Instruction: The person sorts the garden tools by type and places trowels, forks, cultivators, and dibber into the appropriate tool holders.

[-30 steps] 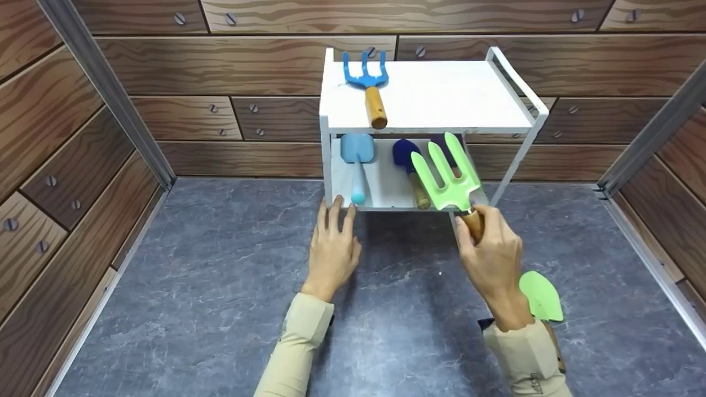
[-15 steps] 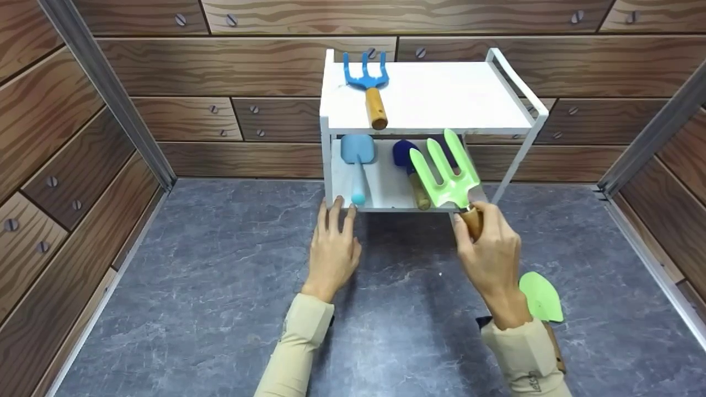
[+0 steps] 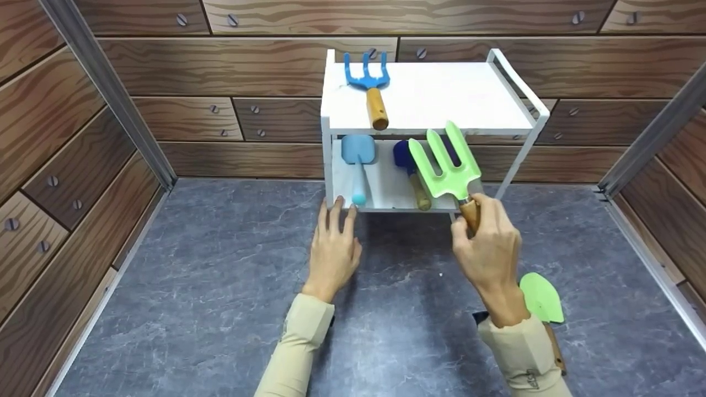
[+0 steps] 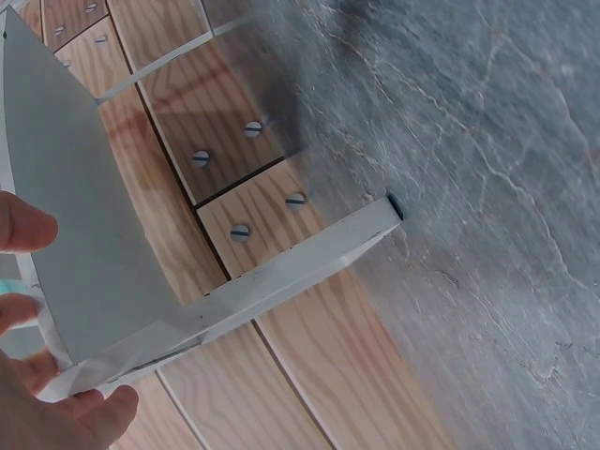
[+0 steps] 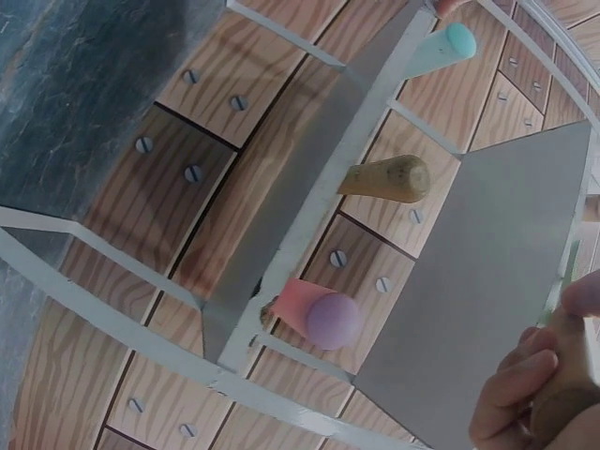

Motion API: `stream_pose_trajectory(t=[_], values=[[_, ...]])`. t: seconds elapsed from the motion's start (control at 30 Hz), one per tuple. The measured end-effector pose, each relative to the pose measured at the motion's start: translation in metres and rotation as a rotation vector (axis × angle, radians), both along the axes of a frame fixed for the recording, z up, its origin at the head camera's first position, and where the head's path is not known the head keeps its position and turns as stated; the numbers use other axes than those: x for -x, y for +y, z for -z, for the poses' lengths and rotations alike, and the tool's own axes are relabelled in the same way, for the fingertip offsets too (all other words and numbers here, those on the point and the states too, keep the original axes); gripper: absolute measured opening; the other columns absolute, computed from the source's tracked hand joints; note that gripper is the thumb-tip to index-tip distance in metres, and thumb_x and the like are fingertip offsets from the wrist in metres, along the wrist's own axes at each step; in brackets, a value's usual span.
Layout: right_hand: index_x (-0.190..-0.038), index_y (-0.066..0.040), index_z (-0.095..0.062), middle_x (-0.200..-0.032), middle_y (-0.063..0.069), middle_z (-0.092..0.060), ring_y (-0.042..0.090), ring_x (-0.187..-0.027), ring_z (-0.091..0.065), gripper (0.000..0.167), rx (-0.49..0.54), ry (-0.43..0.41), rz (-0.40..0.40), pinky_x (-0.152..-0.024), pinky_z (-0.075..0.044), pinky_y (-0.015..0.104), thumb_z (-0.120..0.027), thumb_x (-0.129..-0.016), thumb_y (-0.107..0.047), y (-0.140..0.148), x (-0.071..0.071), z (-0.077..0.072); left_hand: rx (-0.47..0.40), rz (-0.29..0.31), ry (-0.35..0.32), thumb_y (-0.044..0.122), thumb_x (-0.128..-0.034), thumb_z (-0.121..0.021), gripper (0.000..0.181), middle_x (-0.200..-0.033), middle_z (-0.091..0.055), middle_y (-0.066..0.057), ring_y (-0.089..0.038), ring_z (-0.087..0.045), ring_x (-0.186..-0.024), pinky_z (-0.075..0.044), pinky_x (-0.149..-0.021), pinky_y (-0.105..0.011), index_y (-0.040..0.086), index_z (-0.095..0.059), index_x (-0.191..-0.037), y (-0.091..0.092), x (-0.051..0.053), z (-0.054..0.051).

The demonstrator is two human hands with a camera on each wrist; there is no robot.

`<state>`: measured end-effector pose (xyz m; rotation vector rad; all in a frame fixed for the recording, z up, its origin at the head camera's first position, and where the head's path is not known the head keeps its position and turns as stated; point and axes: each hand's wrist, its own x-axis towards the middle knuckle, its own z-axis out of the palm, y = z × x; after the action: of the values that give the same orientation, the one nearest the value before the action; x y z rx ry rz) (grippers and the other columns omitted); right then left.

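My right hand [image 3: 490,251] grips the wooden handle of a green three-pronged hand fork [image 3: 455,179], held tilted before the right side of a white two-tier rack [image 3: 430,96]. My left hand [image 3: 332,256] rests at the rack's lower front left corner, fingers spread and fairly straight; its fingertips [image 4: 108,417] touch that corner. On the lower shelf lie a light blue toy shovel [image 3: 358,160] and a dark blue trowel [image 3: 405,153] with a wooden handle. A pink and purple handle [image 5: 319,314] sticks out farther right; the fork mostly hides its dark tool in the head view.
A blue hand fork [image 3: 375,96] with a wooden handle lies on the top shelf's left side. Near my right forearm a green trowel [image 3: 540,298] lies on the grey marbled floor [image 3: 209,286]. Wood-patterned walls [image 3: 248,66] enclose the back and sides.
The green hand fork has risen a little with my right hand, its prongs now reaching over the top shelf's front edge in the head view. My left hand has stayed put.
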<state>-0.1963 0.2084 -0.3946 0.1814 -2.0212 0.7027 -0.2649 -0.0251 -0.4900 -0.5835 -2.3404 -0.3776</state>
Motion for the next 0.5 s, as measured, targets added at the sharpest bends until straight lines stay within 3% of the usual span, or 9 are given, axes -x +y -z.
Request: stream_pose_trajectory(t=[0.33, 0.5], values=[[-0.125, 0.009, -0.063, -0.092, 0.024, -0.064, 0.037, -0.065, -0.057, 0.037, 0.017, -0.009, 0.005, -0.056, -0.051, 0.054, -0.067, -0.088, 0.006, -0.004, 0.0, -0.009, -0.018, 0.01, 0.012, 0.012, -0.082, -0.079, 0.063, -0.147, -0.043, -0.026, -0.053, -0.04, -0.134, -0.045, -0.108, -0.052, -0.001, -0.055, -0.139, 0.001, 0.0, 0.0], [-0.126, 0.009, -0.061, -0.095, 0.026, -0.057, 0.04, -0.068, -0.056, 0.045, 0.048, 0.01, 0.013, -0.058, -0.051, 0.056, -0.065, -0.082, 0.011, -0.007, -0.001, -0.017, -0.005, -0.003, 0.008, 0.013, -0.0832, -0.077, 0.062, -0.147, -0.043, -0.026, -0.052, -0.04, -0.134, -0.044, -0.109, -0.051, 0.0, -0.055, -0.139, 0.0, -0.001, -0.002]])
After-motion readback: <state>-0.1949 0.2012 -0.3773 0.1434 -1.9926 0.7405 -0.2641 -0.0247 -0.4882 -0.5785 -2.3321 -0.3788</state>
